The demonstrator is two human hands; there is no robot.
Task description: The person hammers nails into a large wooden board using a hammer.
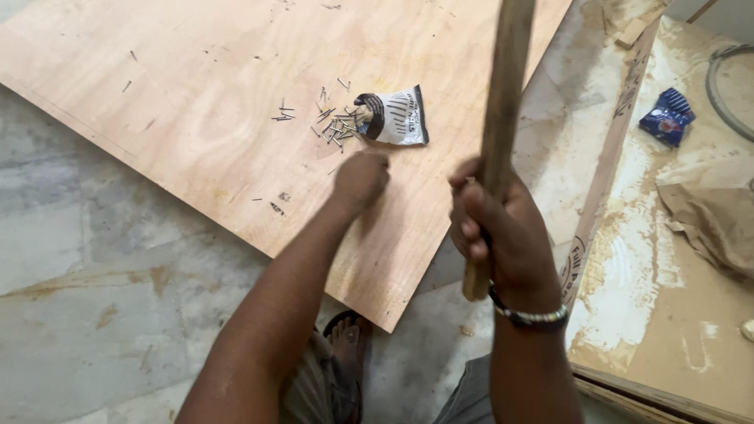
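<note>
Grey stone floor [71,259], dusty board [667,314] at right, even light

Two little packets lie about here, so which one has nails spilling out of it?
The white packet on the plywood sheet, just beyond the left hand, with loose nails at its mouth. The blue packet lies apart at the right.

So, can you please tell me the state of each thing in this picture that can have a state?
Nail packet: torn open, lying flat on the plywood sheet.
Nails: spilled loose beside the packet.
Wooden handle: upright, gripped.
Right hand: closed around the handle.
Left hand: fingers pinched, down at the sheet; contents not visible.
Blue packet: lying on the dusty board; open or sealed, cannot tell.
Brown paper: crumpled.
</note>
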